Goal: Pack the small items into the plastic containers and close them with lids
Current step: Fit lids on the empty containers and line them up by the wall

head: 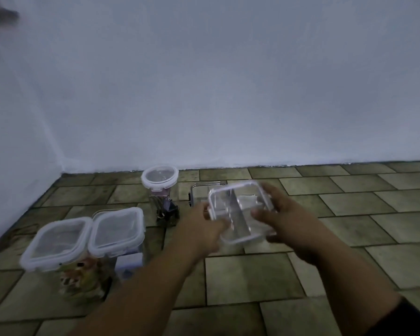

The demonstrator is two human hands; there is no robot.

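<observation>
Both my hands hold a clear rectangular plastic container (240, 214) with a white rim above the tiled floor; it looks lidded, though blur hides the detail. My left hand (201, 229) grips its left side, thumb on the near edge. My right hand (286, 219) grips its right side, fingers curled round the rim. Behind it on the floor lies another clear rectangular piece (199, 190), partly hidden. Two tall square containers with lids on, the left one (56, 243) and the right one (118, 229), stand at the left with items inside. A round lidded container (160, 177) stands near the wall.
Dark binder clips (167, 210) lie at the foot of the round container. The floor is of greenish tiles (349, 214). A white wall (228, 93) runs along the back and the left side.
</observation>
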